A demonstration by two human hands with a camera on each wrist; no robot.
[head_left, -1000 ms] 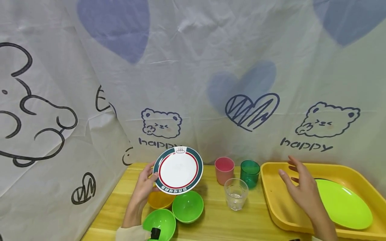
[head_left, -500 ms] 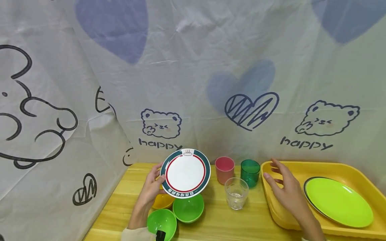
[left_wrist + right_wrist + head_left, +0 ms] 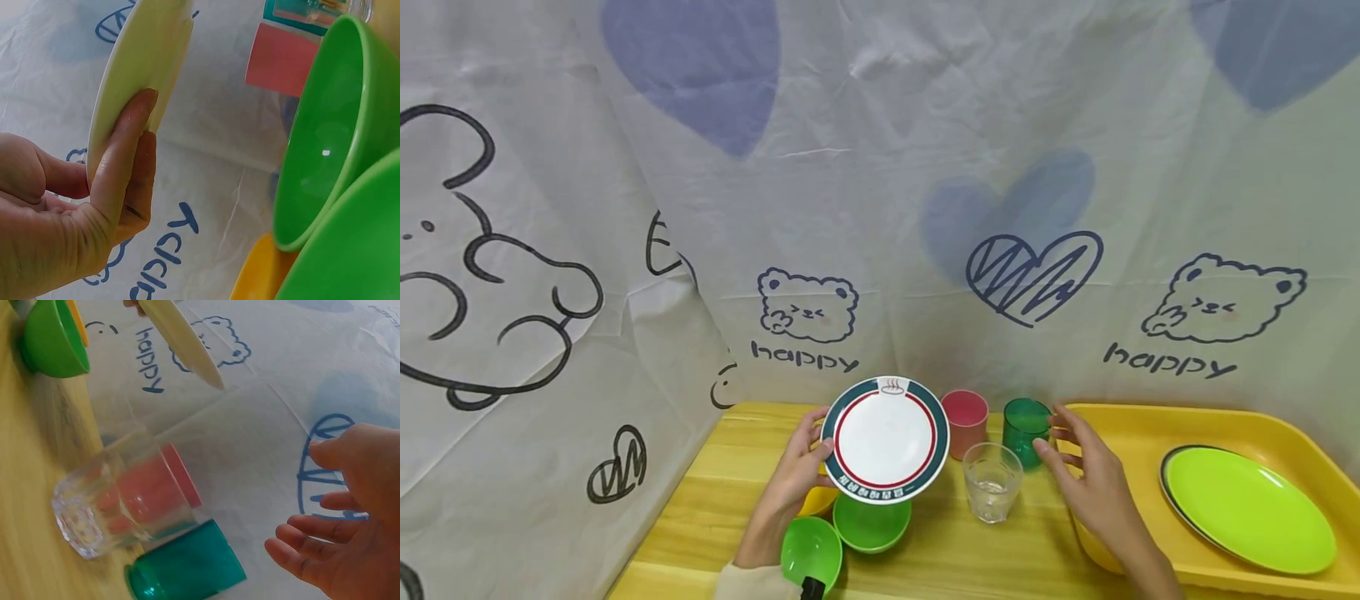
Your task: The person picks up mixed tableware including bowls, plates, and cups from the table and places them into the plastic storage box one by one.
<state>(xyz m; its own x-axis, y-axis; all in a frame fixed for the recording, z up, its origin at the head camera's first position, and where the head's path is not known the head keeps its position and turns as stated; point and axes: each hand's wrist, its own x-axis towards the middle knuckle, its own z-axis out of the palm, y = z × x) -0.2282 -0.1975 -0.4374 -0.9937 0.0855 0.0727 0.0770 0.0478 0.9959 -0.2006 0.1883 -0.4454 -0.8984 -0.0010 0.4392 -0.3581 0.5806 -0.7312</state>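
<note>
My left hand (image 3: 801, 471) pinches the left rim of a white plate (image 3: 886, 442) with a dark green border and red ring. Its thumb lies on the face and its fingers spread against the underside, as the left wrist view shows. The plate is tilted up above two green bowls (image 3: 874, 523) and an orange bowl (image 3: 817, 501), partly hidden. My right hand (image 3: 1093, 487), fingers apart and holding nothing, hovers right of the green cup (image 3: 1025, 429) by the tray's left edge. In the right wrist view the palm (image 3: 369, 537) faces the plate's side, well apart from it.
A yellow tray (image 3: 1120, 425) on the right holds a lime-green plate (image 3: 1255, 508) over a dark-rimmed one. A pink cup (image 3: 966, 421) and a clear glass (image 3: 991, 487) stand mid-table near the green cup. A printed cloth (image 3: 880, 208) hangs behind the wooden table (image 3: 700, 492).
My left hand has carried the white plate to the right and slightly down. My right hand has moved left from above the tray toward the green cup.
</note>
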